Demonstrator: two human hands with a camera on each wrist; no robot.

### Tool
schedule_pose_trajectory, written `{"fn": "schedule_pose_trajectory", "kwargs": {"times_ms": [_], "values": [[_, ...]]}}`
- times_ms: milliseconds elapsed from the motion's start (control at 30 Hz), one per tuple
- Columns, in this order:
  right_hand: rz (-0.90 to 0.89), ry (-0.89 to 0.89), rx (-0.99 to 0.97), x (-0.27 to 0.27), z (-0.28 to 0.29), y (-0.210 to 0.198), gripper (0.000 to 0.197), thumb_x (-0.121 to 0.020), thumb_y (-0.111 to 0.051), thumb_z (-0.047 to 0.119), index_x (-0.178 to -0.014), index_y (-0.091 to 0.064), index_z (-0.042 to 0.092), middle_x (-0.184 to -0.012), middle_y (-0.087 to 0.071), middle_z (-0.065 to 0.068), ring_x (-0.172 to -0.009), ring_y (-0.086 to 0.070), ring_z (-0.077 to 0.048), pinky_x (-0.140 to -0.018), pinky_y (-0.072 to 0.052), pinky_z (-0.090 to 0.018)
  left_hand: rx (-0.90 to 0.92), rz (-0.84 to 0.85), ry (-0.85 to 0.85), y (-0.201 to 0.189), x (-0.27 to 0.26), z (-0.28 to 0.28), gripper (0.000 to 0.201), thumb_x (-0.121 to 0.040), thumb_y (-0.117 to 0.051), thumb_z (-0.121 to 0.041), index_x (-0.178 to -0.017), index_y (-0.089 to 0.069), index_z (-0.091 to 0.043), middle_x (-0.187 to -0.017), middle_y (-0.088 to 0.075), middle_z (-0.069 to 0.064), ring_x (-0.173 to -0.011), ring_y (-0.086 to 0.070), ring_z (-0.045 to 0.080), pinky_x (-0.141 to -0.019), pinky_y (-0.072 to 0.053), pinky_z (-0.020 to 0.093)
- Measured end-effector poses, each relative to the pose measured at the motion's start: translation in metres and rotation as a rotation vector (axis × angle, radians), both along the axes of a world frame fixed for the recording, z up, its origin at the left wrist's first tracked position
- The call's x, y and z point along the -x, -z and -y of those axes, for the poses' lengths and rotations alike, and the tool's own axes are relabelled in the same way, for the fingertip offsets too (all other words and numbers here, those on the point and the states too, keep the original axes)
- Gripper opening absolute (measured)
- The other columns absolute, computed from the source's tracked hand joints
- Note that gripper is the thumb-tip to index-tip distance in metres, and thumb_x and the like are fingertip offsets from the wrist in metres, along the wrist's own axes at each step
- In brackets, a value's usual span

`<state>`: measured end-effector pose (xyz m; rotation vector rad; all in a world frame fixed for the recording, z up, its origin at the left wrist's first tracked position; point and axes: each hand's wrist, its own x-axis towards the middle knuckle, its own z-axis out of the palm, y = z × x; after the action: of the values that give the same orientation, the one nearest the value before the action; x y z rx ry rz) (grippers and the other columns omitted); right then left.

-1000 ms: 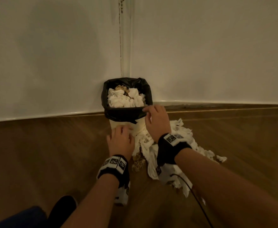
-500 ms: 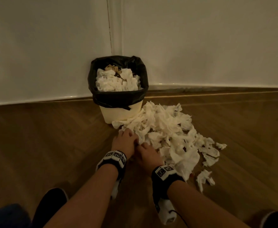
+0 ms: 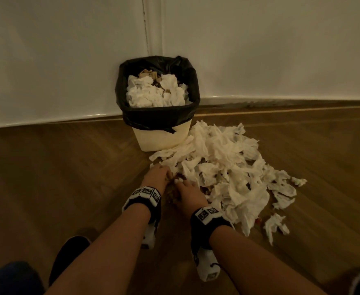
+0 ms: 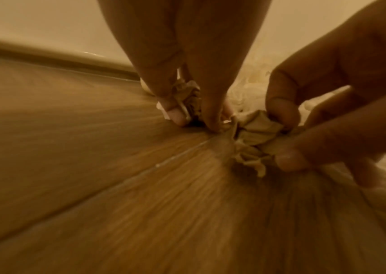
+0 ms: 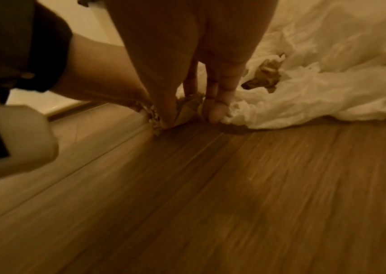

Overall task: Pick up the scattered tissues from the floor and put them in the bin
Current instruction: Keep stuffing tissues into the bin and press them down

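Wooden floorboards [image 3: 47, 188] carry both hands at the near left edge of the pile of white tissues [image 3: 228, 173]: the left hand [image 3: 156, 175] pinches a crumpled brown tissue [image 4: 187, 96] against the floor, the right hand [image 3: 188, 193] just beside it pinches another brown wad [image 4: 253, 137]. Beyond stands the cream bin [image 3: 160, 139], its black liner [image 3: 153, 118] filled with tissues, in the corner of the white walls [image 3: 57, 60].

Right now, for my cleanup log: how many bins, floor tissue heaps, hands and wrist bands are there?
Bin: 1
Floor tissue heap: 1, sheets uncountable
Hands: 2, left hand and right hand, each pinching a crumpled tissue
Wrist bands: 2
Total: 6
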<state>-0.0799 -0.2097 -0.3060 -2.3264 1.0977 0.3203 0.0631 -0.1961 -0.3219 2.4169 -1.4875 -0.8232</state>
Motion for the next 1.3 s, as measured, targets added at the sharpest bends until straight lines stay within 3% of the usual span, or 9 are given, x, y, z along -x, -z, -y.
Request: {"fn": "schedule_pose_trajectory", "kwargs": {"times_ms": [133, 233, 400, 567, 800, 900, 1033, 1167, 1300], "values": [[0.047, 0.074, 0.005, 0.01, 0.003, -0.001, 0.031, -0.089, -0.057, 0.031, -0.114, -0.049, 0.015, -0.121, -0.05, -0.006, -0.113, -0.046, -0.029, -0.092, -0.038, -0.036, 0.033, -0.061, -0.065, 0.004, 0.001, -0.01, 0.053, -0.092, -0.053, -0.015, -0.141, -0.034, -0.019, -0.141, -0.036, 0.012, -0.123, -0.045, 0.03, -0.1, -0.039, 0.036], [0.137, 0.155, -0.07, 0.016, 0.002, -0.004, 0.028, -0.085, -0.06, 0.02, -0.11, -0.046, 0.018, -0.119, -0.049, -0.004, -0.108, -0.051, -0.025, -0.078, -0.038, -0.027, 0.075, -0.043, -0.096, 0.002, 0.006, -0.019, 0.039, -0.094, -0.051, -0.014, -0.132, -0.046, -0.01, -0.139, -0.031, 0.012, -0.113, -0.05, 0.027, -0.097, -0.038, 0.028], [0.336, 0.398, -0.237, 0.025, -0.003, -0.015, 0.041, -0.083, -0.062, 0.007, -0.12, -0.056, 0.021, -0.124, -0.045, -0.002, -0.108, -0.05, -0.016, -0.084, -0.036, -0.016, 0.159, -0.241, -0.347, -0.009, 0.016, -0.031, 0.027, -0.096, -0.045, -0.01, -0.123, -0.046, -0.005, -0.131, -0.046, 0.016, -0.112, -0.052, 0.029, -0.085, -0.039, 0.029], [0.6, 0.679, -0.522, 0.037, -0.001, -0.032, 0.034, -0.081, -0.062, -0.003, -0.106, -0.061, 0.019, -0.113, -0.064, -0.013, -0.091, -0.062, -0.019, -0.08, -0.055, -0.029, 0.196, -0.578, -0.583, -0.024, 0.014, -0.035, 0.048, -0.098, -0.042, -0.012, -0.144, -0.027, -0.011, -0.142, -0.041, 0.015, -0.128, -0.042, 0.03, -0.101, -0.035, 0.032], [0.73, 0.802, -0.708, 0.042, 0.002, -0.054, 0.036, -0.08, -0.063, -0.009, -0.105, -0.061, 0.016, -0.098, -0.062, -0.011, -0.09, -0.063, -0.025, -0.08, -0.056, -0.032, 0.086, -0.369, -0.479, -0.034, 0.005, -0.03, 0.033, -0.087, -0.063, -0.025, -0.117, -0.058, -0.01, -0.112, -0.06, 0.006, -0.104, -0.058, 0.025, -0.081, -0.043, 0.026], [0.897, 0.907, -0.907, 0.044, 0.001, -0.066, 0.037, -0.084, -0.056, -0.014, -0.115, -0.056, 0.006, -0.088, -0.062, -0.014, -0.073, -0.063, -0.021, -0.067, -0.056, -0.023, 0.072, -0.349, -0.456, -0.04, 0.005, -0.031, 0.03, -0.092, -0.052, -0.01, -0.121, -0.059, -0.012, -0.125, -0.058, 0.013, -0.113, -0.055, 0.031, -0.097, -0.045, 0.034], [1.085, 1.007, -1.104, 0.048, 0.0, -0.087, 0.031, -0.089, -0.05, -0.012, -0.119, -0.053, -0.003, -0.093, -0.065, -0.016, -0.078, -0.064, -0.022, -0.063, -0.057, -0.022, 0.116, -0.414, -0.436, -0.054, 0.007, -0.032, 0.035, -0.098, -0.041, -0.012, -0.13, -0.052, -0.005, -0.131, -0.053, 0.017, -0.118, -0.051, 0.032, -0.095, -0.041, 0.031], [1.182, 1.032, -1.185, 0.054, 0.0, -0.109, 0.012, -0.091, -0.049, -0.005, -0.096, -0.059, -0.001, -0.087, -0.067, -0.016, -0.066, -0.07, -0.019, -0.057, -0.057, -0.023, 0.371, -0.594, -0.525, -0.071, 0.005, -0.037, 0.019, -0.096, -0.046, -0.008, -0.111, -0.053, 0.001, -0.091, -0.06, 0.008, -0.079, -0.06, 0.022, -0.068, -0.049, 0.027], [1.234, 0.996, -1.175, 0.054, 0.003, -0.129, 0.009, -0.093, -0.052, 0.004, -0.097, -0.06, 0.004, -0.091, -0.064, -0.016, -0.069, -0.064, -0.018, -0.059, -0.057, -0.022, 0.52, -0.804, -0.526, -0.107, 0.003, -0.025, 0.027, -0.1, -0.038, -0.031, -0.078, -0.045, -0.018, -0.064, -0.042, 0.0, -0.051, -0.038, 0.012, -0.046, -0.032, 0.021]]}}
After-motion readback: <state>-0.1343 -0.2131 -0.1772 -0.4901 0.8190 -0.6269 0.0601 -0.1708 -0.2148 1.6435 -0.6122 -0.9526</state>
